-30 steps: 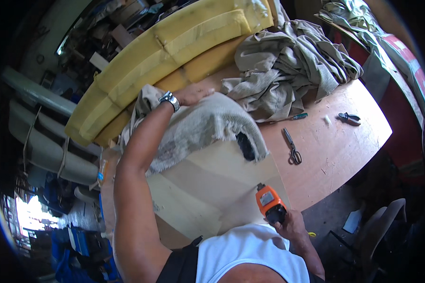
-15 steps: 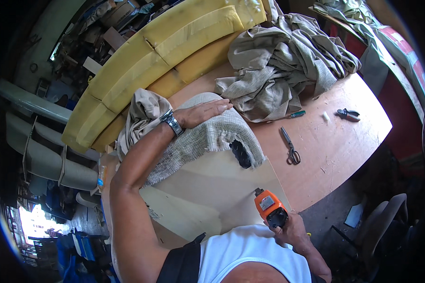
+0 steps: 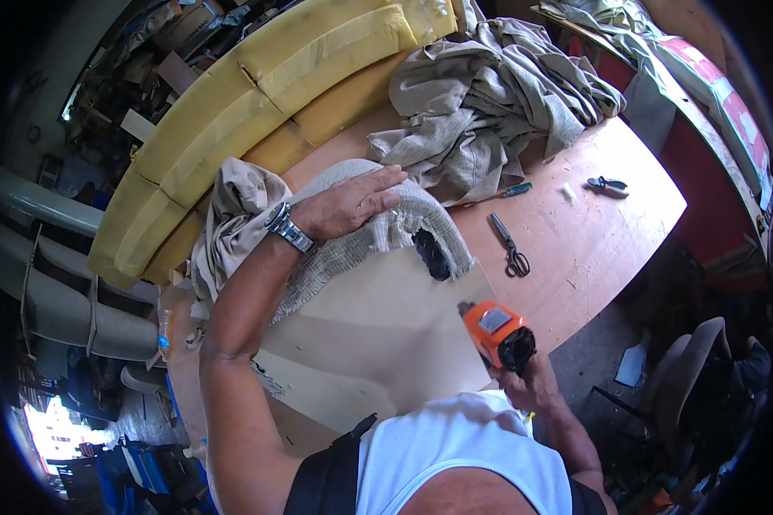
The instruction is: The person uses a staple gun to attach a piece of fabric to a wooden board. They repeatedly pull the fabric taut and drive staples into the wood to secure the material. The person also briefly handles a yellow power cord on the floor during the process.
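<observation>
My left hand (image 3: 350, 202), a watch (image 3: 289, 227) on its wrist, lies palm down with fingers stretched over the grey woven fabric (image 3: 318, 268). This fabric wraps the curved far edge of a pale panel (image 3: 386, 335), and its frayed border hangs over the panel's face. A dark patch (image 3: 432, 256) shows at the fabric's right end. Lower right, my right hand (image 3: 532, 378) grips an orange staple gun (image 3: 495, 331) by its handle. The gun's nose points up and left, above the panel's right edge, apart from the fabric.
On the wooden tabletop (image 3: 584, 249) lie scissors (image 3: 510, 247), pliers (image 3: 607, 187) and a green-handled screwdriver (image 3: 517, 190). Heaped grey cloth (image 3: 498, 103) sits behind them. A curved yellow foam piece (image 3: 232, 112) runs along the far left. A chair (image 3: 687, 369) stands at right.
The staple gun has moved up slightly and tilted in my right hand. My left hand's fingers have bent a little over the fabric. The whole view has shifted.
</observation>
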The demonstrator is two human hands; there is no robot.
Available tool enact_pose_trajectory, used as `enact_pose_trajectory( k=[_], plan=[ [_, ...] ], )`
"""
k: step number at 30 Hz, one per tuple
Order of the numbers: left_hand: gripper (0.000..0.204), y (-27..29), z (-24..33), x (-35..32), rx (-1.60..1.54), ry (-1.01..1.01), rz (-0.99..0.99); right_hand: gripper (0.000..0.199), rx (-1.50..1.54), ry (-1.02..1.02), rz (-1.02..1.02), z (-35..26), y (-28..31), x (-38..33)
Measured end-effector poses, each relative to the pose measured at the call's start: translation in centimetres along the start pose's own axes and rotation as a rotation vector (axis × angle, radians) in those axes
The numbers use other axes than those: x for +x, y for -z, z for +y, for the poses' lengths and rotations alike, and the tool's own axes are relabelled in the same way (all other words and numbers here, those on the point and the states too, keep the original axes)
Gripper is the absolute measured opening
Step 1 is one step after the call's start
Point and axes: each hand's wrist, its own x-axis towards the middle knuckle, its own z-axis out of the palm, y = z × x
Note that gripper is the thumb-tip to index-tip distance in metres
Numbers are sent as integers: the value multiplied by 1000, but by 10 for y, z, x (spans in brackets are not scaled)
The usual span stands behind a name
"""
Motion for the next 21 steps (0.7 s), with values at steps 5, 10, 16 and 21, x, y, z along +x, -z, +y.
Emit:
enact_pose_trajectory(
  k=[5, 10, 16, 21],
  plan=[
    [66, -5, 11, -10, 107, -3, 90, 22, 116, 126, 58, -48, 2, 35],
    [76, -4, 16, -9, 130, -10, 117, 23, 85, 339, 88, -105, 5, 72],
    [91, -15, 5, -16, 211, 29, 200, 23, 95, 317, 36, -127, -4, 98],
    [93, -21, 1, -11, 212, 16, 260, 26, -21, 278, 21, -134, -8, 99]
  ],
)
